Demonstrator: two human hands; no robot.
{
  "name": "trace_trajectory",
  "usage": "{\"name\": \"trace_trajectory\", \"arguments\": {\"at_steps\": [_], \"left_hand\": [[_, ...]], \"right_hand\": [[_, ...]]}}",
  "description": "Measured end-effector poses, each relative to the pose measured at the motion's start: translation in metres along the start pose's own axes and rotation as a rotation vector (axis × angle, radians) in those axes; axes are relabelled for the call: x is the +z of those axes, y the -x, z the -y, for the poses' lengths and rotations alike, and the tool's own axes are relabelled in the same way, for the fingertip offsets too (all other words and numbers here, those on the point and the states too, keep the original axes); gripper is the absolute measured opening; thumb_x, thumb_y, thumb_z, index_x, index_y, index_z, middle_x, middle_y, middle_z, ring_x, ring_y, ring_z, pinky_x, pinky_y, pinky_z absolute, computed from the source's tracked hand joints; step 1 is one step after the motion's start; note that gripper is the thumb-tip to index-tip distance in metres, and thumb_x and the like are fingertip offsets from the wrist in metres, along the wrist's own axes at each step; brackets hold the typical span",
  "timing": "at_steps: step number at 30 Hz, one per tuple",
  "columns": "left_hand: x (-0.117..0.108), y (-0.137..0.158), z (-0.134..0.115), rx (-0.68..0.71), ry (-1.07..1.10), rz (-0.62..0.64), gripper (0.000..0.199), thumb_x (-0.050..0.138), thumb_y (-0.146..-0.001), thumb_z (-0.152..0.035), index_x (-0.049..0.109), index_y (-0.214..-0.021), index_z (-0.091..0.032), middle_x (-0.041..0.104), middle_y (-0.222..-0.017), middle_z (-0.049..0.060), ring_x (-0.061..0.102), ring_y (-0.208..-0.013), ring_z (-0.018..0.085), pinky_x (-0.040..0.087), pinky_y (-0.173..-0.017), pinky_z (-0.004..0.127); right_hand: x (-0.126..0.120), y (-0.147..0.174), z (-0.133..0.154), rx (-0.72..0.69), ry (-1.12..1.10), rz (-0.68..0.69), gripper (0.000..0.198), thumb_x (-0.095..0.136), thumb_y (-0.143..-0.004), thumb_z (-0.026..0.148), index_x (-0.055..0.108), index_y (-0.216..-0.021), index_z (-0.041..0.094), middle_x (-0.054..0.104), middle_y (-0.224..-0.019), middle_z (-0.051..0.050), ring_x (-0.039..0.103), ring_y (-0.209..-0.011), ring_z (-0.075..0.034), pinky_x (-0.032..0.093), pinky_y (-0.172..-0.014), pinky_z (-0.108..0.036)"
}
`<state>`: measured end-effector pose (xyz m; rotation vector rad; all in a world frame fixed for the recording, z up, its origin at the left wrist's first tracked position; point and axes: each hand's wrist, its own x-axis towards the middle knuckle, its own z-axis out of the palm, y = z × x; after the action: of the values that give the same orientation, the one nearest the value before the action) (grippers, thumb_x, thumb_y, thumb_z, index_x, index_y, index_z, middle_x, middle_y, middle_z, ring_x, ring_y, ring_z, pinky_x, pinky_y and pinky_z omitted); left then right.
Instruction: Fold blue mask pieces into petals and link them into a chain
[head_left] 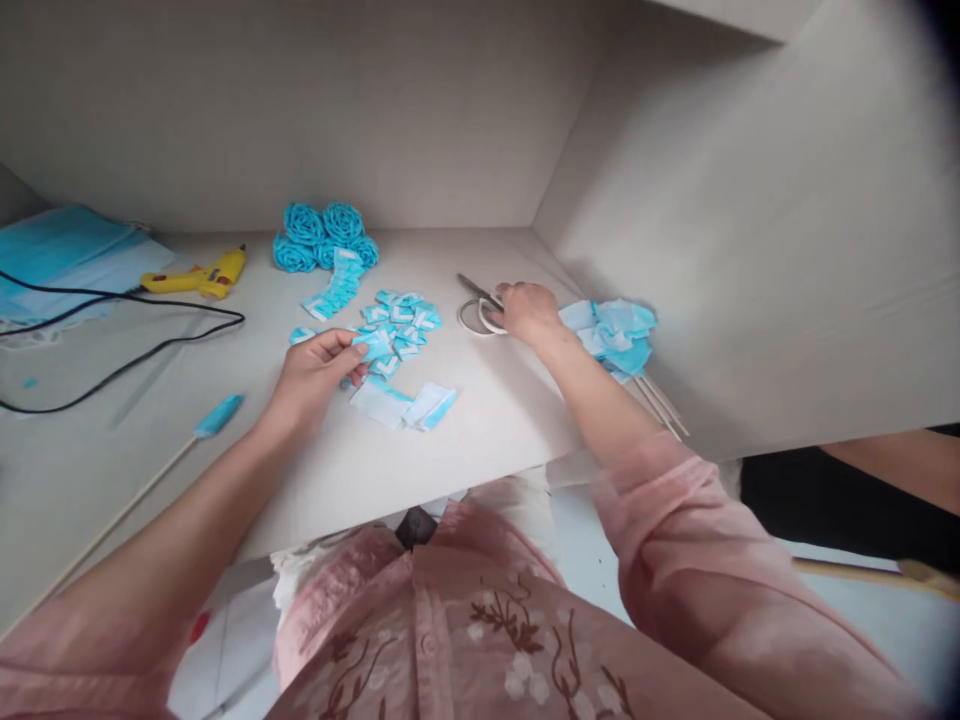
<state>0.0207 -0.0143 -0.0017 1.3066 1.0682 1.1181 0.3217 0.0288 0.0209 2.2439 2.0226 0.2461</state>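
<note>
My left hand pinches a small folded blue piece of fabric between thumb and fingers. It is held just over a pile of similar blue and white folded pieces. Two flatter white and blue pieces lie on the table in front of the pile. My right hand has its fingers curled on a pair of scissors with white handle loops. The scissors lie at the table surface, blades pointing to the far left. My fingers partly cover them.
Rolled blue rosettes are stacked at the back, with a pleated strip before them. A yellow glue gun, black cord and blue sheets are left. A blue-tipped stick lies by my left arm; fabric flowers on sticks lie right.
</note>
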Motion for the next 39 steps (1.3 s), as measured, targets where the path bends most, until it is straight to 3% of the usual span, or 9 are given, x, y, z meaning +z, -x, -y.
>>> {"name": "trace_trajectory", "arguments": {"at_steps": [4, 11, 16, 22, 26, 29, 33, 36, 39], "left_hand": [[0.001, 0.004, -0.002, 0.004, -0.045, 0.022, 0.019, 0.074, -0.071, -0.032, 0.064, -0.073, -0.017, 0.061, -0.059, -0.002, 0.053, -0.053, 0.01, 0.042, -0.055, 0.022], [0.001, 0.01, -0.008, 0.072, -0.131, 0.038, 0.021, 0.076, -0.07, -0.035, 0.067, -0.077, -0.017, 0.062, -0.061, -0.001, 0.055, -0.055, 0.011, 0.043, -0.056, 0.023], [0.003, 0.01, -0.005, 0.068, -0.153, 0.047, 0.023, 0.077, -0.069, -0.036, 0.068, -0.078, -0.018, 0.064, -0.063, -0.001, 0.056, -0.058, 0.012, 0.043, -0.057, 0.023], [0.005, 0.015, -0.012, 0.171, -0.25, 0.077, 0.021, 0.075, -0.071, -0.037, 0.069, -0.078, -0.018, 0.063, -0.069, 0.0, 0.057, -0.065, 0.014, 0.047, -0.066, 0.026], [0.008, 0.017, -0.039, 0.307, -0.364, 0.15, 0.015, 0.072, -0.076, -0.033, 0.069, -0.078, -0.019, 0.067, -0.08, 0.004, 0.06, -0.076, 0.017, 0.048, -0.075, 0.029], [0.016, 0.013, -0.063, 0.412, -0.35, 0.217, 0.016, 0.073, -0.074, -0.033, 0.067, -0.07, -0.019, 0.069, -0.102, 0.009, 0.063, -0.1, 0.023, 0.05, -0.085, 0.032], [0.03, 0.01, -0.076, 0.23, -0.202, 0.476, 0.024, 0.076, -0.073, -0.038, 0.065, -0.067, -0.018, 0.068, -0.112, 0.011, 0.066, -0.094, 0.022, 0.055, -0.074, 0.031], [0.034, 0.011, -0.068, 0.031, -0.067, 0.587, 0.031, 0.078, -0.071, -0.045, 0.063, -0.07, -0.017, 0.07, -0.085, 0.008, 0.065, -0.067, 0.017, 0.055, -0.063, 0.031], [0.029, 0.013, -0.057, 0.149, -0.096, 0.436, 0.027, 0.075, -0.074, -0.04, 0.063, -0.072, -0.017, 0.069, -0.08, 0.006, 0.064, -0.066, 0.016, 0.053, -0.065, 0.029]], "right_hand": [[0.007, -0.009, -0.003, -0.013, -0.076, 0.037, 0.042, 0.058, -0.088, 0.033, 0.061, -0.125, 0.013, 0.072, -0.112, -0.021, 0.068, -0.105, -0.032, 0.05, -0.083, -0.037], [0.0, -0.001, -0.019, -0.087, -0.53, -0.063, 0.057, 0.066, -0.08, 0.032, 0.054, -0.134, 0.019, 0.075, -0.102, -0.008, 0.069, -0.086, -0.023, 0.048, -0.072, -0.029], [0.008, 0.026, -0.01, -0.34, -0.473, -0.086, 0.039, 0.062, -0.084, 0.031, 0.062, -0.123, 0.025, 0.075, -0.11, -0.006, 0.068, -0.095, -0.022, 0.046, -0.077, -0.028], [0.024, 0.014, -0.016, -0.322, -0.699, -0.037, 0.036, 0.062, -0.082, 0.025, 0.062, -0.118, 0.019, 0.074, -0.104, -0.007, 0.067, -0.091, -0.019, 0.047, -0.079, -0.028], [0.004, 0.02, -0.02, -0.438, -1.262, 0.131, 0.052, 0.072, -0.075, 0.034, 0.054, -0.121, 0.017, 0.07, -0.088, -0.004, 0.063, -0.07, -0.014, 0.05, -0.067, -0.028], [-0.024, 0.038, -0.014, -0.622, -1.491, 0.3, 0.062, 0.08, -0.07, 0.042, 0.055, -0.124, 0.021, 0.069, -0.083, -0.002, 0.065, -0.07, -0.015, 0.053, -0.068, -0.031], [-0.048, 0.054, 0.0, -0.754, -1.573, 0.381, 0.064, 0.081, -0.068, 0.047, 0.057, -0.122, 0.021, 0.07, -0.08, -0.001, 0.066, -0.068, -0.016, 0.055, -0.065, -0.031], [-0.047, 0.048, 0.008, -0.74, -1.591, 0.314, 0.065, 0.079, -0.068, 0.048, 0.055, -0.123, 0.022, 0.069, -0.083, -0.002, 0.066, -0.07, -0.016, 0.054, -0.063, -0.029], [-0.039, 0.035, 0.016, -0.528, -1.592, 0.071, 0.062, 0.078, -0.068, 0.047, 0.056, -0.12, 0.022, 0.066, -0.084, 0.0, 0.064, -0.072, -0.014, 0.05, -0.063, -0.027]]}}
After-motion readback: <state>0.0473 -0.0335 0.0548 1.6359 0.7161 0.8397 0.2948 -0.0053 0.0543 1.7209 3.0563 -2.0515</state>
